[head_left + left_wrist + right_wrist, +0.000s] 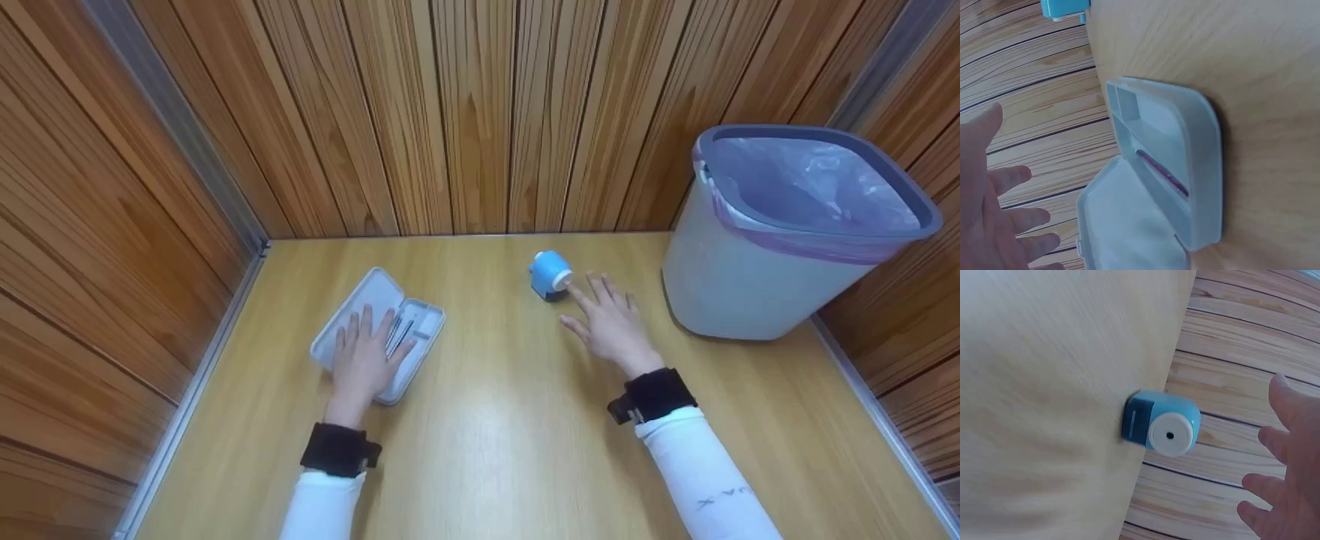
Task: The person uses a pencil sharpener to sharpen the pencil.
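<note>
An opened pencil case (431, 319), pale grey-blue with divided compartments, lies on the left of the table. In the left wrist view a dark reddish pencil (1162, 172) rests in its long compartment. My left hand (364, 360) is spread above the case, fingers straight, holding nothing. Farther right stands a blue pencil sharpener (1171, 422) with a round white front, a dark hole in its middle and a dark base. My right hand (615, 326) hovers just in front and to the right of it, fingers extended; in the head view its index fingertip overlaps the sharpener's white front.
A light trash bin (739, 277) with a grey rim and a purplish liner stands at the back right. Wood-plank walls (480, 120) close off the back and both sides of the wooden table (495, 450).
</note>
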Available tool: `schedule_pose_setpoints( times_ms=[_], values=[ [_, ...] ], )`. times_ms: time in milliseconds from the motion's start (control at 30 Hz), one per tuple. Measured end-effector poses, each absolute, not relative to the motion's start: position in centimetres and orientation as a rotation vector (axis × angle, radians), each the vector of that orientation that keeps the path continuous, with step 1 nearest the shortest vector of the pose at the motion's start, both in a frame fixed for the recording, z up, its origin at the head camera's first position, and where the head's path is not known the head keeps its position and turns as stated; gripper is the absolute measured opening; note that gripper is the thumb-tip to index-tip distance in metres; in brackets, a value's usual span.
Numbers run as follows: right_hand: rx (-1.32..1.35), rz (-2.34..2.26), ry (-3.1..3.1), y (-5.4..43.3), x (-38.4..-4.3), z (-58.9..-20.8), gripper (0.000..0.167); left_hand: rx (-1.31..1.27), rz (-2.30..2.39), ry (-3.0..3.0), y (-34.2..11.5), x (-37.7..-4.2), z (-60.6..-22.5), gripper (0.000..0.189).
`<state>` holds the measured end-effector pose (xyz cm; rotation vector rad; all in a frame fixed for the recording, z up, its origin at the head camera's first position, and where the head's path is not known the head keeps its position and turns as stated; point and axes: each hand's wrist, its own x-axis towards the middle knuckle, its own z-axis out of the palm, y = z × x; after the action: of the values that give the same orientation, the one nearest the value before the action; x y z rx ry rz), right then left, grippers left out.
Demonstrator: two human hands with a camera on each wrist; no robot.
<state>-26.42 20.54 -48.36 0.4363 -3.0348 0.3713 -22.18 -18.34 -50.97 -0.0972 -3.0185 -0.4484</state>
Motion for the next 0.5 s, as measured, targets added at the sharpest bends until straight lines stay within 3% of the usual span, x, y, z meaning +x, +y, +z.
schedule_pose_setpoints(
  times_ms=[500],
  values=[
    [0.719, 0.359, -3.079, 14.5, -25.4, -51.7, 0.062, -0.131, -0.551, -2.973, -17.2, -21.0, -53.5, 0.063]
  ],
)
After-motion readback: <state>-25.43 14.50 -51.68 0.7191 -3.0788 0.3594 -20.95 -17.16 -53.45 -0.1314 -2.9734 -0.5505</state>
